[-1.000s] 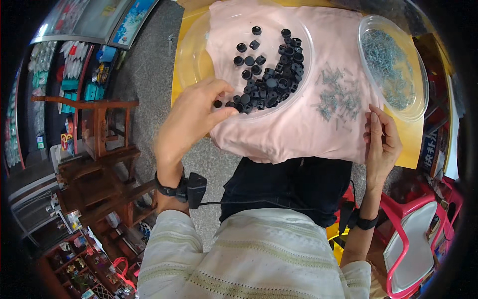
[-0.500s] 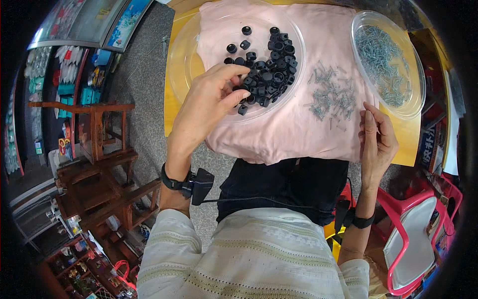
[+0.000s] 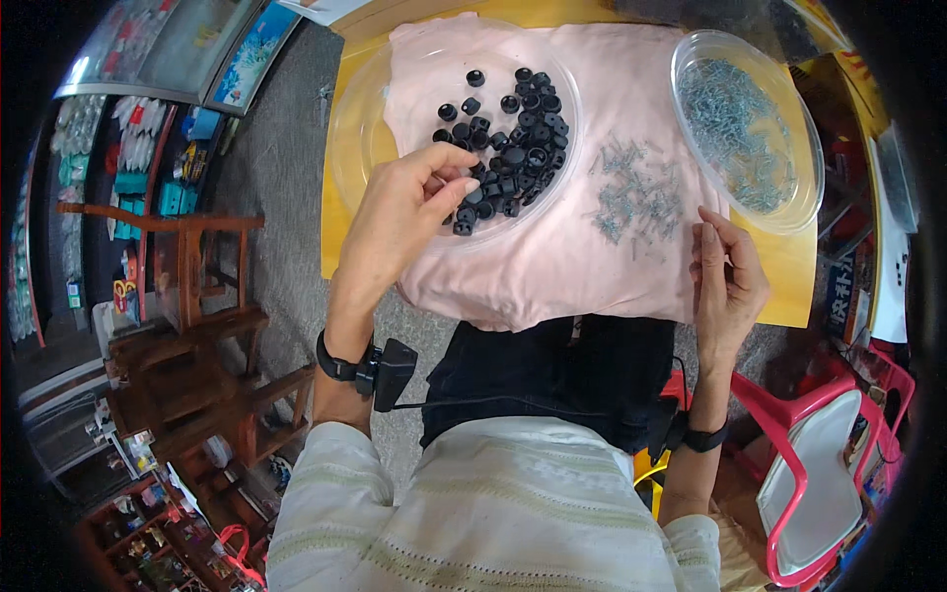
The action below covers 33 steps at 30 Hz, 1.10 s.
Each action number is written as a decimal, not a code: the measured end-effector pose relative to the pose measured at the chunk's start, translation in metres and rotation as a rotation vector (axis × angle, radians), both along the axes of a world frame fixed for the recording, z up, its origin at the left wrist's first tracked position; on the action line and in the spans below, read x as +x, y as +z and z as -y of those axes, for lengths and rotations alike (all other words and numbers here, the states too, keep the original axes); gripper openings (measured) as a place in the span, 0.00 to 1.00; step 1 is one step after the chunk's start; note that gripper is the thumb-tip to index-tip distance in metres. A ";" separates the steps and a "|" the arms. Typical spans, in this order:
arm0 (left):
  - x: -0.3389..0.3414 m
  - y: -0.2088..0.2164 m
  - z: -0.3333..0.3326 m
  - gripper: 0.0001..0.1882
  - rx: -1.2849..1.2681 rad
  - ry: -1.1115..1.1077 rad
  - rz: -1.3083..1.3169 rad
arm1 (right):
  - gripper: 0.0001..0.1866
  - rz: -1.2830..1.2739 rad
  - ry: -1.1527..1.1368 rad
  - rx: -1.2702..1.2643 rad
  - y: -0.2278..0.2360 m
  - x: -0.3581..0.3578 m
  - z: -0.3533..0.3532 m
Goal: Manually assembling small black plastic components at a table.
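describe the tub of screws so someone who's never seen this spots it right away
Find the pink cloth spread over the yellow tabletop. At its far right corner, beyond the right hand, sits a clear rounded tub. Unlike the wider clear tray on the left, which holds black caps, it holds silvery screws.

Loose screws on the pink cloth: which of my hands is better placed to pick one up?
Your right hand, most likely. It is at the right edge of the pink cloth, nearer the loose screws; your left hand is at the black caps.
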<state>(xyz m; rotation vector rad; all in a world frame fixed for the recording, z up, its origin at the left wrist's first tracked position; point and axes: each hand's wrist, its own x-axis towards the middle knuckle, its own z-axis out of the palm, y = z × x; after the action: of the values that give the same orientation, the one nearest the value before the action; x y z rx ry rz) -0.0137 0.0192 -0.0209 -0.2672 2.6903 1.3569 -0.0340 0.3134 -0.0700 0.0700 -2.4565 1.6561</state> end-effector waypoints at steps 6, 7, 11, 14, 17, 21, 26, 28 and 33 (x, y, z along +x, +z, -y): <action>-0.005 -0.001 -0.010 0.11 -0.187 -0.060 -0.198 | 0.08 -0.007 0.025 0.010 -0.001 -0.001 -0.002; -0.006 -0.002 -0.011 0.11 -0.193 -0.081 -0.209 | 0.08 -0.026 0.036 0.023 -0.003 -0.001 -0.002; -0.010 -0.006 -0.010 0.11 -0.246 -0.138 -0.261 | 0.08 -0.041 0.044 0.027 -0.002 -0.001 -0.003; -0.011 -0.008 -0.011 0.12 -0.207 -0.117 -0.247 | 0.08 -0.075 0.048 0.035 -0.004 -0.002 -0.004; -0.010 -0.011 -0.009 0.12 -0.109 -0.078 -0.203 | 0.08 -0.076 0.052 0.021 -0.004 -0.001 -0.003; -0.008 -0.015 -0.005 0.13 -0.044 -0.081 -0.216 | 0.08 -0.054 0.052 -0.003 -0.005 -0.002 -0.003; 0.001 -0.010 -0.008 0.17 -0.244 -0.044 -0.337 | 0.08 -0.017 0.078 -0.090 -0.008 -0.003 -0.007; 0.004 -0.003 -0.012 0.18 -0.214 -0.029 -0.387 | 0.09 0.010 0.075 -0.147 -0.007 -0.003 -0.009; 0.014 0.006 -0.019 0.20 -0.055 -0.034 -0.516 | 0.09 -0.037 0.086 -0.187 0.014 0.007 0.001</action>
<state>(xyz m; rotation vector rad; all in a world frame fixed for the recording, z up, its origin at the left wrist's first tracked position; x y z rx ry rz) -0.0001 0.0385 -0.0152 0.1492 3.1213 1.5152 -0.0274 0.3122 -0.0560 0.1820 -2.2899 1.8949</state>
